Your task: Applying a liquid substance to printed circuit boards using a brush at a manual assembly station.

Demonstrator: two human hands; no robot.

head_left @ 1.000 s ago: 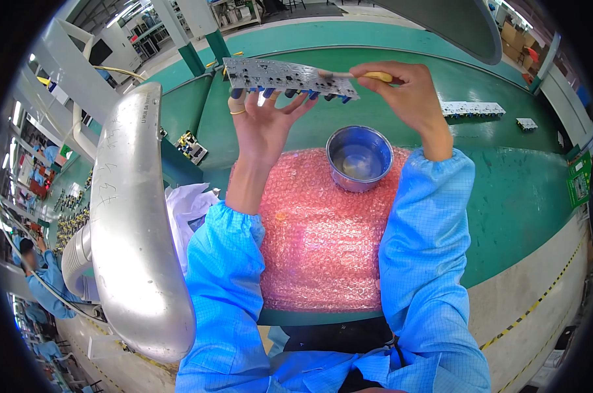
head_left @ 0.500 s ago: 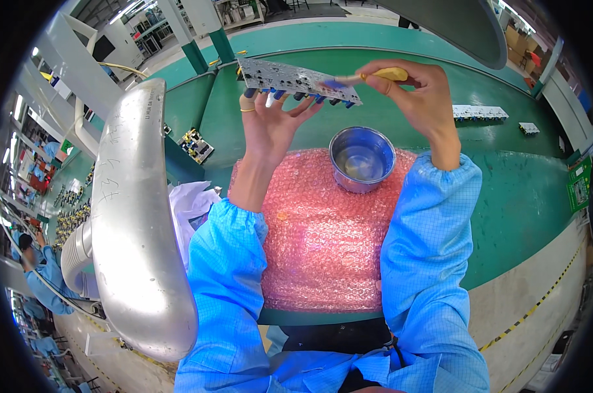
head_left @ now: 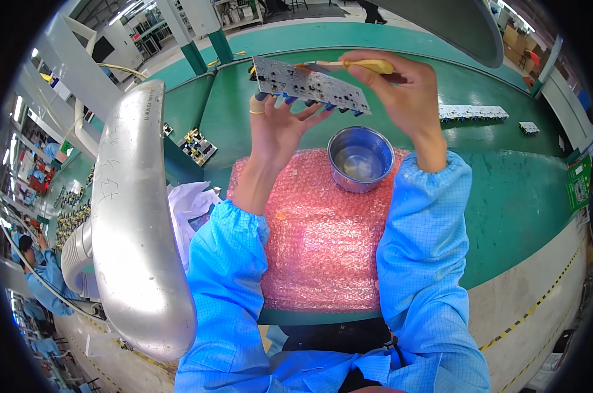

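My left hand (head_left: 278, 128) holds up a long circuit board (head_left: 313, 85) from below, fingers closed among the blue parts on its underside. The board's pale, dotted face is tilted up toward me. In my right hand (head_left: 404, 92) is a brush (head_left: 370, 65) with a yellow handle, gripped between thumb and fingers. Its bristles touch the board's face near the upper left edge. Below the board, a metal bowl (head_left: 360, 160) with some liquid in it stands on a sheet of pink bubble wrap (head_left: 322, 242).
A large silver extraction hood (head_left: 139, 223) rises at my left, beside crumpled white plastic (head_left: 190, 203). Another long board (head_left: 473, 112) and a small piece (head_left: 529, 128) lie on the green table (head_left: 506, 190) at right. A small assembled board (head_left: 197, 147) lies at left. A co-worker (head_left: 46, 272) is far left.
The brush has moved left along the board, toward its upper left edge, with my right hand following. The board has shifted slightly right and tilted its face more toward me.
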